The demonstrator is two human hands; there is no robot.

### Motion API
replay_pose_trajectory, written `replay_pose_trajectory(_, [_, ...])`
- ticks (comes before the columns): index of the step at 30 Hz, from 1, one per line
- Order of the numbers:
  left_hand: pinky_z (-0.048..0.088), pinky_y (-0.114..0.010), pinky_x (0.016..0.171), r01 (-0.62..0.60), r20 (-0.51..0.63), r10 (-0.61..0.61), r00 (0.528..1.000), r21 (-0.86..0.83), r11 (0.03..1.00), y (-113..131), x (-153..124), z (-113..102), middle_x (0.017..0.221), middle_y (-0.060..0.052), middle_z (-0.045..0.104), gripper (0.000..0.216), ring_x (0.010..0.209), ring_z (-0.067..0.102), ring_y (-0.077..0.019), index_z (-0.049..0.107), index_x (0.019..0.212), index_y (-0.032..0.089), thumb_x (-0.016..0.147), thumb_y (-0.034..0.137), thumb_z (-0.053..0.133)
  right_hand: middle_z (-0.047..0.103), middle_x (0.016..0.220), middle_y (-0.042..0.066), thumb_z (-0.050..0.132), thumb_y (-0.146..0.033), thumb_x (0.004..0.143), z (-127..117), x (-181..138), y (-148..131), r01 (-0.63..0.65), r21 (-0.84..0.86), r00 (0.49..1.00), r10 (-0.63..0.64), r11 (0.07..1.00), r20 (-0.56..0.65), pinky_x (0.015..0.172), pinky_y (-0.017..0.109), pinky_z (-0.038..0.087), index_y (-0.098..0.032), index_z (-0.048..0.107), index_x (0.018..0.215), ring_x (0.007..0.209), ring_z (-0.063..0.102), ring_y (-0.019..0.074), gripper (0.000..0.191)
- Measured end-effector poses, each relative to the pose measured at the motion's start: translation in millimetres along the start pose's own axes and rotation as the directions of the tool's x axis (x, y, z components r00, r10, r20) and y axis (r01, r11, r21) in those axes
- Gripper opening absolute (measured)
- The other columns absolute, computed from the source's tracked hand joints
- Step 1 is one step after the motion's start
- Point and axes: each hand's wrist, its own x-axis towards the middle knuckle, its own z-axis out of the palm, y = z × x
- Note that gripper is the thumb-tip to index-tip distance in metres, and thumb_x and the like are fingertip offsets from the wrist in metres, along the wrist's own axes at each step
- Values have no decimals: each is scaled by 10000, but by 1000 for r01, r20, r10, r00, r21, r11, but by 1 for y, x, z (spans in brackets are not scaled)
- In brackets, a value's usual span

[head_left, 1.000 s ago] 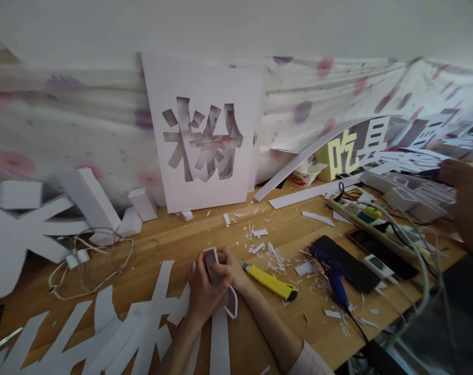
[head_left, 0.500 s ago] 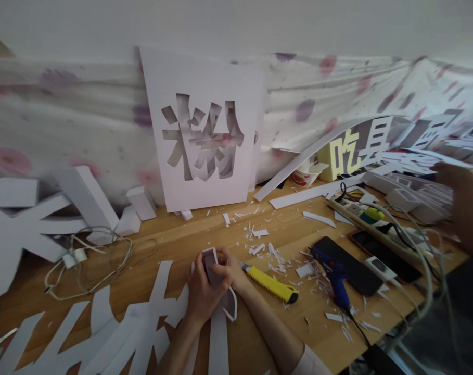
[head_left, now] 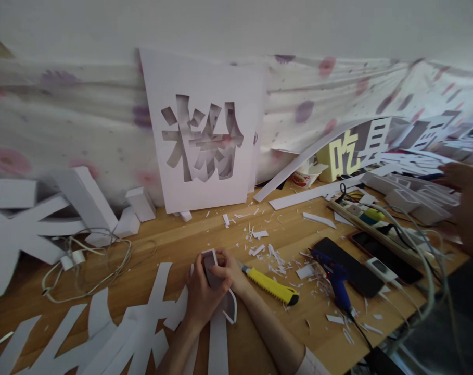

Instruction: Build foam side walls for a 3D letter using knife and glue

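Note:
Between my two hands is a white foam-board letter piece [head_left: 212,276] with thin raised side walls and a hollow inside. My left hand [head_left: 202,297] is closed around its left side, the thumb reaching across toward the lower right. My right hand [head_left: 230,271] grips the upper right wall, its thumb over the edge. A curved wall end [head_left: 231,307] sticks out below my fingers. Under the piece, a long white strip [head_left: 218,344] runs toward me. Just right of my right hand lies a yellow utility knife [head_left: 271,285]; farther right rests a blue glue gun [head_left: 335,281].
Flat white cut-out characters [head_left: 115,338] lie at left, near a coiled white cable [head_left: 80,260]. A board with a cut-out character [head_left: 205,192] leans on the wall. White scraps [head_left: 275,255], phones [head_left: 347,265] and a power strip [head_left: 376,224] occupy the right. Another person's hand [head_left: 464,198] is at far right.
My hands and the foam-board piece keep nearly the same place and grip. The other person's hand at far right has shifted slightly. The view has tilted a little.

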Motion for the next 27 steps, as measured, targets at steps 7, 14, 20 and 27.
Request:
replay_pose_trajectory(7, [382, -620, 1050, -19, -10, 19, 1000, 1, 1000, -7, -1, 2, 1318, -218, 567, 830, 1235, 541, -383, 332, 1370, 142, 698, 483, 679, 711, 728, -43, 738, -263, 542, 0, -2, -1, -6, -17, 1000, 6, 1000, -9, 593, 275, 445, -233, 564, 994, 634, 634, 170, 486])
replay_pose_trajectory(14, [403, -610, 1031, -12, 18, 12, 1000, -18, 1000, -3, 0, -1, 1279, -221, 585, 828, 1208, 538, -384, 347, 1362, 105, 703, 480, 679, 701, 725, -47, 732, -273, 537, 3, -3, -3, -15, 0, 1000, 15, 1000, -4, 572, 259, 434, -230, 548, 982, 594, 600, 145, 484])
replay_pose_trajectory(20, [375, -625, 1053, -17, 4, 17, 1000, 4, 1000, -6, -1, 0, 1300, -201, 578, 824, 1235, 530, -389, 329, 1383, 140, 707, 450, 685, 712, 744, -45, 735, -272, 531, 3, -4, -4, -15, 10, 1000, 15, 1000, -9, 601, 272, 455, -234, 537, 991, 625, 628, 159, 502])
replay_pose_trajectory(27, [373, -637, 1043, -16, -4, 16, 1000, 27, 1000, -2, -1, 0, 1281, -230, 587, 820, 1194, 560, -393, 352, 1361, 112, 692, 448, 685, 702, 746, -38, 732, -277, 541, 2, -4, -3, -9, -17, 1000, 9, 1000, -21, 607, 274, 445, -243, 544, 984, 661, 631, 172, 483])
